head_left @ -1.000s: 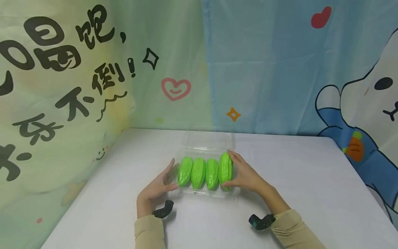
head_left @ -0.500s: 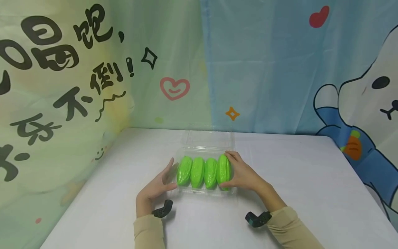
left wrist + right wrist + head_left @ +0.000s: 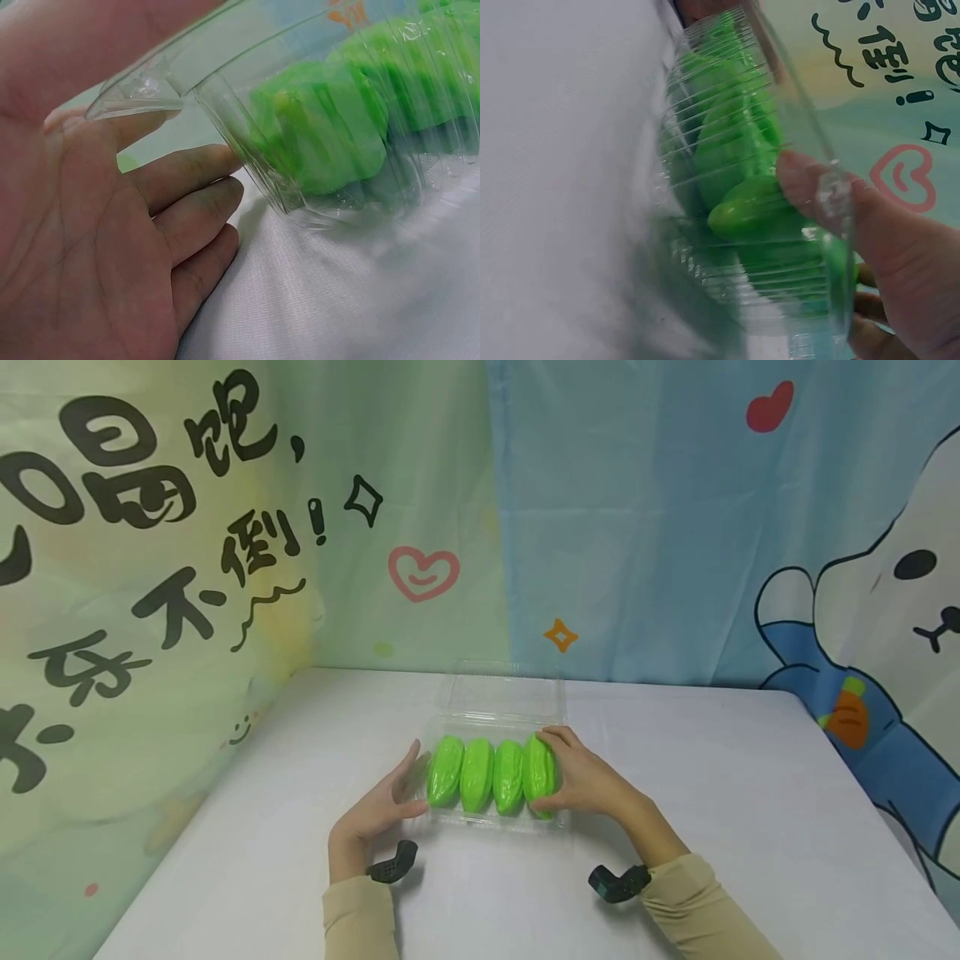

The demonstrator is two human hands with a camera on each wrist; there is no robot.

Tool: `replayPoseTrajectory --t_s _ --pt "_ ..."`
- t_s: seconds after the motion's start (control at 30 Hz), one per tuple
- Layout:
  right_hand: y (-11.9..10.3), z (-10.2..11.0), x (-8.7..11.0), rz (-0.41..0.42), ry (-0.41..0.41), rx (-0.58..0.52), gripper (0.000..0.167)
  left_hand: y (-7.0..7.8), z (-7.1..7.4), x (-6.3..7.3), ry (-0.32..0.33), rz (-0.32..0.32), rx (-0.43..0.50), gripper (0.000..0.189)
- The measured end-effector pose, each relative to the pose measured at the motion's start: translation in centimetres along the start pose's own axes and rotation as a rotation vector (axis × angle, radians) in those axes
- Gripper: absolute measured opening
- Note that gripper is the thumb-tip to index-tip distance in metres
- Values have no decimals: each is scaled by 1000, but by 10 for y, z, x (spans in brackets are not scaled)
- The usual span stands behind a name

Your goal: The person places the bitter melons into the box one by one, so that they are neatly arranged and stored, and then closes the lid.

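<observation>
Several bright green, ridged, tapered fruits (image 3: 477, 777) lie side by side in a clear plastic clamshell box (image 3: 498, 821), whose lid (image 3: 504, 693) is folded back. At the right end of the row, my right hand (image 3: 594, 777) holds the rightmost fruit (image 3: 538, 768) lengthwise, thumb at its near end and fingers over its far end. My left hand (image 3: 378, 806) rests at the box's left side with fingers spread. In the left wrist view its loose fingers (image 3: 187, 202) lie under the rim, tips at the clear wall; its palm shows bare.
A white cloth covers the table (image 3: 487, 902). Behind hangs a printed curtain (image 3: 637, 527). Each wrist wears a small black camera, such as the left camera (image 3: 395, 862) and the right camera (image 3: 619, 883).
My right hand has shifted slightly left and the rightmost fruit has come closer to the others. My left hand and the box have stayed in place.
</observation>
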State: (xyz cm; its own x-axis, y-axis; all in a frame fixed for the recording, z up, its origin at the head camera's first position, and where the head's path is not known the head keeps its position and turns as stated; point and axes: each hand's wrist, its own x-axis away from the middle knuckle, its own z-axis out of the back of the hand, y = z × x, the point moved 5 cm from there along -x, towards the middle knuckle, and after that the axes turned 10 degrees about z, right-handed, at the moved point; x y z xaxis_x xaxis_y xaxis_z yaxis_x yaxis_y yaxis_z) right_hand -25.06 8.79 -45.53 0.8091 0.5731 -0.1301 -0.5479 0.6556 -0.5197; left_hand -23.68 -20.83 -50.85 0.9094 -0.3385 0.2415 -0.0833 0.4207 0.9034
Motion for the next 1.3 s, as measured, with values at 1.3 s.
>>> replayPoseTrajectory --t_s 1.3 --pt "-32 12 -11 -156 -219 261 103 2 0 1 -9 6 7 101"
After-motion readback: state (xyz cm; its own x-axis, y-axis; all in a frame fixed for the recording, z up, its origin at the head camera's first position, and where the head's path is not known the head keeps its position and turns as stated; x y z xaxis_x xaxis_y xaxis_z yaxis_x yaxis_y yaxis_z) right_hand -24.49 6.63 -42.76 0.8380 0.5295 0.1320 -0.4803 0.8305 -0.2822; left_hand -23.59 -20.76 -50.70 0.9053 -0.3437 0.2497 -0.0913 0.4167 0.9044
